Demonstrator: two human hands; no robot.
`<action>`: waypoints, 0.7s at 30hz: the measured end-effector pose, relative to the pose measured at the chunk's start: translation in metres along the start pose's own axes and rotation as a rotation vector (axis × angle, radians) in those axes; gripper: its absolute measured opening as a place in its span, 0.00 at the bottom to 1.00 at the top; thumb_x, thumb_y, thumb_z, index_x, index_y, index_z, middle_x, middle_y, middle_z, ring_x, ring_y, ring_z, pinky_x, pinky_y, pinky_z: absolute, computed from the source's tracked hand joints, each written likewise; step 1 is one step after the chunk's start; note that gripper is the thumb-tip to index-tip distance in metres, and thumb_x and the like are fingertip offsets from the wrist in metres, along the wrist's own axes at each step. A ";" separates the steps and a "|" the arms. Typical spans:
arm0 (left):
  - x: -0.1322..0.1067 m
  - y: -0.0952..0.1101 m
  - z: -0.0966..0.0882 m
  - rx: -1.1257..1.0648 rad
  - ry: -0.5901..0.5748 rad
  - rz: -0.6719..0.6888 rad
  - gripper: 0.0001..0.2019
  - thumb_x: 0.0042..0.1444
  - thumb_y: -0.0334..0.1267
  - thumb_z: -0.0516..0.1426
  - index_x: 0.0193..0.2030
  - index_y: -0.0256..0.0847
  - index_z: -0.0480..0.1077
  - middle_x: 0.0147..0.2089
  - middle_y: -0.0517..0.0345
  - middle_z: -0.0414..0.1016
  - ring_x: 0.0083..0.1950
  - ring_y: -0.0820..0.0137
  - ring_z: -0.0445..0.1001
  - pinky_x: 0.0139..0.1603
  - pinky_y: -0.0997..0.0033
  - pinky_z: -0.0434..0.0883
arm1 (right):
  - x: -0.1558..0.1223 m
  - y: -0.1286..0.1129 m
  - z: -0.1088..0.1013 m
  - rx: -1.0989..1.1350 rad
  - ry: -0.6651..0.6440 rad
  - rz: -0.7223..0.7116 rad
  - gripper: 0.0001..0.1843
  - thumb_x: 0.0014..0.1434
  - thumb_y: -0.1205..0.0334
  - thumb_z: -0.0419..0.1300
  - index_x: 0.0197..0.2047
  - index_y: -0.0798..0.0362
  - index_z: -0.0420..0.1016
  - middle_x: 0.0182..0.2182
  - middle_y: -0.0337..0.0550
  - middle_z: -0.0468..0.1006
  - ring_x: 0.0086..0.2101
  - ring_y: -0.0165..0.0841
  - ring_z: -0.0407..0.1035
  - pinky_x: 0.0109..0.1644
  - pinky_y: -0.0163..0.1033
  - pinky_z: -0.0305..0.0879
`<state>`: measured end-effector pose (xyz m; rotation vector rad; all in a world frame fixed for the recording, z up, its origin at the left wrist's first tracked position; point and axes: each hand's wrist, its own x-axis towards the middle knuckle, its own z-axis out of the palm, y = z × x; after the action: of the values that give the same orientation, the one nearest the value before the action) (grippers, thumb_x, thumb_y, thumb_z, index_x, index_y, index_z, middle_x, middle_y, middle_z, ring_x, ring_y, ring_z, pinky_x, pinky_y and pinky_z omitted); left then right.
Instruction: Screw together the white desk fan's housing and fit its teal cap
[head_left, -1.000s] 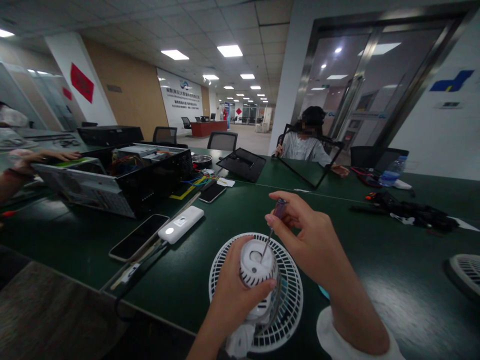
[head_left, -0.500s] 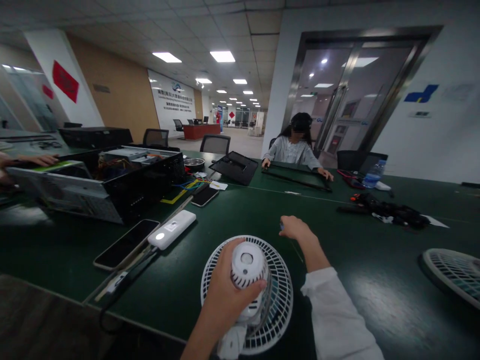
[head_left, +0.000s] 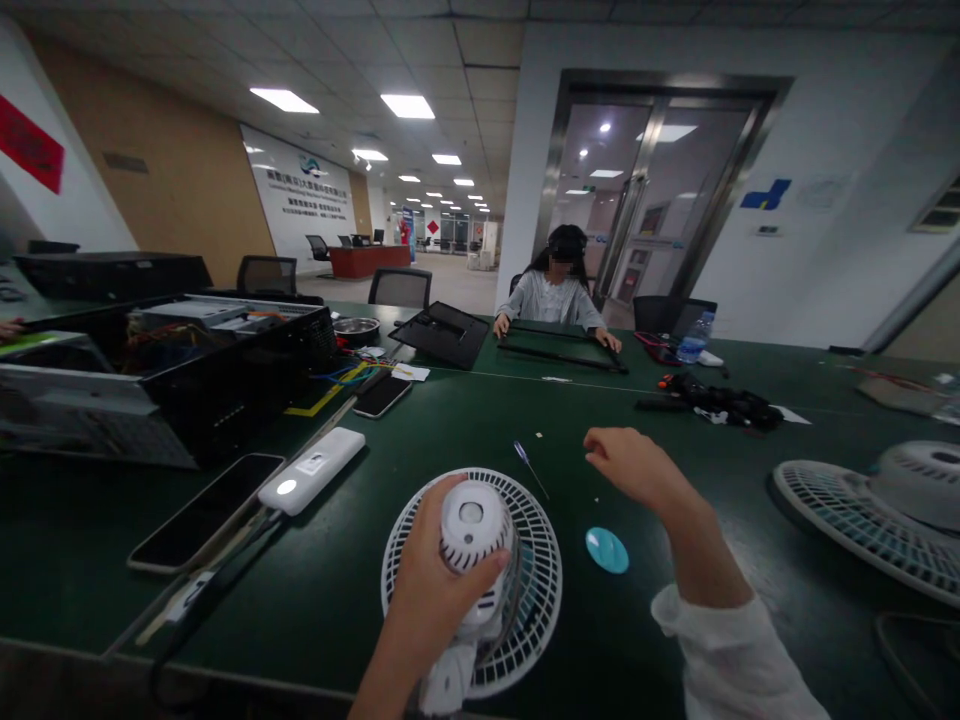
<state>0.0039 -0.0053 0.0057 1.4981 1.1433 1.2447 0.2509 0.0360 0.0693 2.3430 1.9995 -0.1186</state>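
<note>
My left hand [head_left: 426,580] is wrapped round the white motor housing of a fan [head_left: 546,590], which lies with its round grille down on the table. Pale blue blades show through the grille's slots. To the right, my right hand [head_left: 637,465] is held over the table with its fingers curled down and together; whatever may be inside them is hidden. A screwdriver [head_left: 523,455] with a blue-and-white handle lies on the table between the fan and that hand. Closer to me, a glossy light-blue disc [head_left: 607,550] rests below my right hand.
A second fan [head_left: 862,510] lies at the right. On the left are a phone [head_left: 202,510], a white power bank [head_left: 315,470] with a cable, and an opened computer case [head_left: 247,400]. Across the table a person [head_left: 559,285] holds a black frame [head_left: 562,362]. A bottle [head_left: 696,338] stands nearby.
My right hand has moved right, away from the screwdriver, which now lies in plain view. The blue disc has come into sight. My left hand keeps its grip; the view has turned right.
</note>
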 end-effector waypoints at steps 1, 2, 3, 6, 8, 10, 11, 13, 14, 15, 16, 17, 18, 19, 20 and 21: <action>0.000 0.000 0.000 0.006 0.000 0.008 0.28 0.42 0.38 0.61 0.53 0.44 0.62 0.54 0.51 0.66 0.54 0.55 0.66 0.55 0.51 0.63 | -0.011 0.000 0.007 -0.003 -0.034 -0.016 0.11 0.61 0.64 0.53 0.46 0.54 0.71 0.43 0.46 0.75 0.44 0.36 0.70 0.45 0.40 0.65; 0.000 -0.001 0.000 0.014 0.001 0.020 0.28 0.42 0.38 0.61 0.53 0.44 0.62 0.54 0.51 0.66 0.55 0.55 0.66 0.56 0.50 0.62 | -0.020 -0.002 0.016 -0.007 -0.070 -0.025 0.11 0.59 0.65 0.55 0.45 0.53 0.72 0.42 0.45 0.76 0.43 0.35 0.70 0.44 0.39 0.66; 0.001 -0.002 0.000 0.024 0.005 0.034 0.27 0.43 0.38 0.61 0.53 0.43 0.62 0.54 0.52 0.66 0.55 0.55 0.66 0.56 0.50 0.61 | -0.028 -0.004 0.026 -0.016 -0.105 -0.019 0.10 0.59 0.64 0.56 0.43 0.54 0.73 0.41 0.45 0.76 0.41 0.34 0.71 0.43 0.39 0.66; 0.003 -0.004 -0.001 0.041 0.001 0.063 0.27 0.42 0.37 0.61 0.52 0.43 0.62 0.53 0.52 0.66 0.55 0.56 0.65 0.57 0.50 0.60 | -0.041 -0.010 0.059 -0.058 -0.141 0.051 0.12 0.60 0.59 0.55 0.45 0.57 0.71 0.41 0.45 0.75 0.40 0.34 0.71 0.43 0.45 0.68; 0.003 -0.004 -0.002 0.055 -0.016 0.066 0.27 0.42 0.37 0.61 0.52 0.42 0.62 0.53 0.51 0.67 0.55 0.55 0.65 0.57 0.50 0.61 | -0.042 -0.013 0.076 -0.068 -0.133 0.077 0.14 0.61 0.57 0.55 0.46 0.57 0.69 0.42 0.44 0.73 0.40 0.33 0.70 0.43 0.46 0.69; 0.004 -0.004 -0.003 0.063 -0.034 0.048 0.27 0.43 0.38 0.61 0.52 0.42 0.62 0.53 0.51 0.66 0.55 0.55 0.66 0.56 0.50 0.61 | -0.042 -0.013 0.082 -0.057 -0.112 0.071 0.13 0.61 0.58 0.55 0.46 0.57 0.69 0.42 0.44 0.74 0.39 0.33 0.70 0.42 0.45 0.69; 0.004 -0.003 -0.003 0.065 -0.041 0.042 0.27 0.43 0.38 0.60 0.53 0.42 0.61 0.53 0.51 0.66 0.55 0.55 0.66 0.56 0.50 0.61 | -0.043 -0.013 0.081 -0.044 -0.093 0.054 0.12 0.61 0.60 0.55 0.44 0.58 0.70 0.40 0.45 0.74 0.38 0.33 0.71 0.42 0.44 0.69; 0.004 -0.003 -0.004 0.074 -0.050 0.046 0.27 0.44 0.38 0.60 0.53 0.42 0.61 0.53 0.51 0.66 0.54 0.56 0.66 0.56 0.51 0.62 | -0.045 -0.014 0.069 -0.001 -0.030 -0.018 0.09 0.62 0.64 0.53 0.41 0.58 0.71 0.38 0.47 0.75 0.38 0.34 0.71 0.42 0.43 0.67; 0.004 -0.003 -0.004 0.081 -0.053 0.057 0.27 0.43 0.38 0.60 0.53 0.42 0.61 0.53 0.51 0.67 0.54 0.56 0.66 0.56 0.51 0.62 | -0.047 -0.016 0.059 0.029 0.010 -0.074 0.09 0.62 0.66 0.52 0.41 0.58 0.71 0.37 0.48 0.75 0.39 0.35 0.71 0.43 0.42 0.66; 0.004 -0.004 -0.004 0.090 -0.050 0.072 0.27 0.43 0.37 0.61 0.53 0.42 0.61 0.53 0.51 0.67 0.55 0.56 0.66 0.56 0.52 0.61 | -0.049 -0.020 0.047 0.061 0.056 -0.139 0.10 0.63 0.66 0.50 0.42 0.57 0.71 0.39 0.49 0.75 0.40 0.34 0.71 0.45 0.40 0.65; 0.005 -0.004 -0.004 0.097 -0.041 0.085 0.27 0.42 0.37 0.61 0.52 0.42 0.62 0.52 0.51 0.67 0.55 0.56 0.66 0.56 0.52 0.61 | -0.051 -0.027 0.035 0.094 0.098 -0.212 0.11 0.63 0.65 0.49 0.44 0.55 0.70 0.41 0.48 0.75 0.41 0.33 0.70 0.45 0.38 0.64; 0.005 -0.005 -0.004 0.099 -0.035 0.093 0.28 0.42 0.37 0.61 0.52 0.41 0.62 0.53 0.50 0.67 0.55 0.56 0.65 0.57 0.52 0.61 | -0.054 -0.035 0.022 0.125 0.135 -0.292 0.12 0.64 0.63 0.49 0.47 0.53 0.69 0.43 0.46 0.74 0.42 0.31 0.69 0.46 0.36 0.63; 0.006 -0.005 -0.004 0.099 -0.037 0.098 0.28 0.42 0.36 0.61 0.52 0.41 0.61 0.53 0.50 0.67 0.56 0.56 0.65 0.57 0.52 0.60 | -0.056 -0.044 0.010 0.150 0.169 -0.371 0.11 0.63 0.62 0.50 0.47 0.52 0.68 0.44 0.44 0.74 0.43 0.30 0.68 0.47 0.35 0.63; 0.006 -0.006 -0.004 0.097 -0.043 0.102 0.28 0.42 0.36 0.61 0.52 0.41 0.61 0.54 0.50 0.66 0.56 0.56 0.64 0.58 0.53 0.59 | -0.057 -0.055 -0.001 0.181 0.198 -0.478 0.10 0.62 0.62 0.51 0.46 0.52 0.69 0.44 0.43 0.74 0.43 0.30 0.67 0.47 0.34 0.62; 0.006 -0.007 -0.004 0.092 -0.053 0.100 0.29 0.42 0.36 0.61 0.53 0.41 0.60 0.54 0.49 0.65 0.57 0.56 0.64 0.58 0.53 0.59 | -0.058 -0.067 -0.010 0.220 0.245 -0.636 0.10 0.61 0.64 0.53 0.45 0.54 0.69 0.42 0.44 0.74 0.42 0.30 0.67 0.47 0.35 0.62; 0.006 -0.007 -0.004 0.085 -0.062 0.092 0.30 0.42 0.37 0.61 0.54 0.40 0.59 0.55 0.49 0.64 0.57 0.56 0.63 0.59 0.53 0.59 | -0.057 -0.078 -0.018 0.228 0.269 -0.773 0.09 0.61 0.65 0.53 0.44 0.55 0.70 0.41 0.45 0.75 0.42 0.31 0.67 0.47 0.36 0.62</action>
<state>-0.0003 0.0023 0.0005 1.6570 1.1099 1.2155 0.1655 -0.0066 0.0928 1.6000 3.0621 -0.0651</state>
